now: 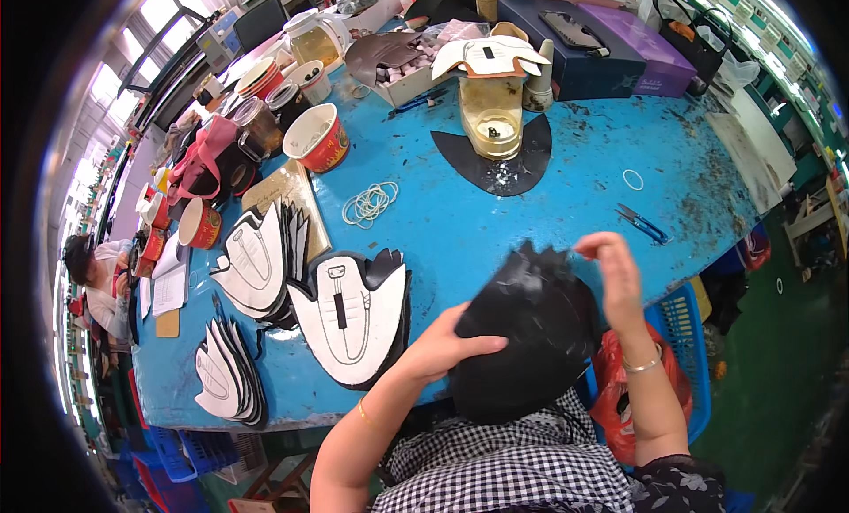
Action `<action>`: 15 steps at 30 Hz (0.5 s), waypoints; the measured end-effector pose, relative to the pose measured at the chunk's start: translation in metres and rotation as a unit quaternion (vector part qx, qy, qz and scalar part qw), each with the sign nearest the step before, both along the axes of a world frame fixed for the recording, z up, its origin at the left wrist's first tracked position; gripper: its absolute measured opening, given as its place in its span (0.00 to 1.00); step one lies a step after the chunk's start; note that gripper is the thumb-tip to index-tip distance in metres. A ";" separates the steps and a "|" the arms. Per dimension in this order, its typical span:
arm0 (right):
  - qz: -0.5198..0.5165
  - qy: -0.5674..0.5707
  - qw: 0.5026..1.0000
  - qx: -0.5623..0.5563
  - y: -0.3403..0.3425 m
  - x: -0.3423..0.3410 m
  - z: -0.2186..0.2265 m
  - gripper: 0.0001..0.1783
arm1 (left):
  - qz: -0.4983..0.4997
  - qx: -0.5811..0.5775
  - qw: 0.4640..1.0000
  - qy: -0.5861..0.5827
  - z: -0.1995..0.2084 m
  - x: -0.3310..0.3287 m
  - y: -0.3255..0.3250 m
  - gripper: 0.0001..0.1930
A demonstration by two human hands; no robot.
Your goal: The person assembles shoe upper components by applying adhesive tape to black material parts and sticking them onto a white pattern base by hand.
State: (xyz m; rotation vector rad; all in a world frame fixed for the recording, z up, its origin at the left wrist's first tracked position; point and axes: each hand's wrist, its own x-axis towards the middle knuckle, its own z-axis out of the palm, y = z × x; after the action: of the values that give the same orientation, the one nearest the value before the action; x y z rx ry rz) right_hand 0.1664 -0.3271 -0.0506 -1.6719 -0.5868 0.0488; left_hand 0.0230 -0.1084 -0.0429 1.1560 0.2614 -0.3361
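A large black leather-like piece [531, 336] with a jagged top edge is tilted up in front of me at the table's near edge. My left hand [451, 340] grips its left side, thumb lying over the face and the other fingers out of sight behind. Beside the piece's upper right edge is my right hand [615, 279], its fingers extended and slightly curved, with nothing visible in them. To the left lies a white shoe-upper piece [354, 323] with black line drawing and a black strip, on black layers. Two more stacks of white-topped pieces [252, 261] [221, 371] fan out farther left.
Thread snips [643, 223] and a rubber band [632, 179] lie to the right. A glue pot [493, 133] stands on black material at the back. Rubber bands [370, 203] and red tubs [317, 140] are left. A blue basket [690, 336] with a red bag sits below the right edge.
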 end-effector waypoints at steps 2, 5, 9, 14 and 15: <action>-0.006 0.060 0.996 0.067 -0.029 -0.004 -0.023 0.19 | 0.025 -0.045 0.999 0.012 0.007 -0.014 0.009 0.29; 0.113 0.373 0.901 0.193 -0.054 -0.043 -0.038 0.26 | 0.134 -0.209 0.967 -0.057 0.013 -0.029 0.013 0.28; 0.309 0.380 0.831 0.264 -0.036 -0.099 -0.040 0.56 | 0.150 -0.182 0.967 -0.094 0.008 -0.046 0.004 0.35; 0.175 0.456 0.802 0.344 0.002 -0.120 -0.002 0.64 | 0.107 -0.059 0.992 -0.024 -0.014 -0.081 0.002 0.44; 0.183 0.479 0.785 0.348 0.005 -0.123 -0.001 0.60 | 0.128 -0.161 0.978 -0.024 -0.018 -0.091 0.002 0.43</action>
State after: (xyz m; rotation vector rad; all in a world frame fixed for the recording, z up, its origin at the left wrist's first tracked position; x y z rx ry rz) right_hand 0.0431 -0.3219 -0.0521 -0.6205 -0.0827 0.8219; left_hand -0.0679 -0.1060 -0.0608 0.7990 0.2980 -0.1168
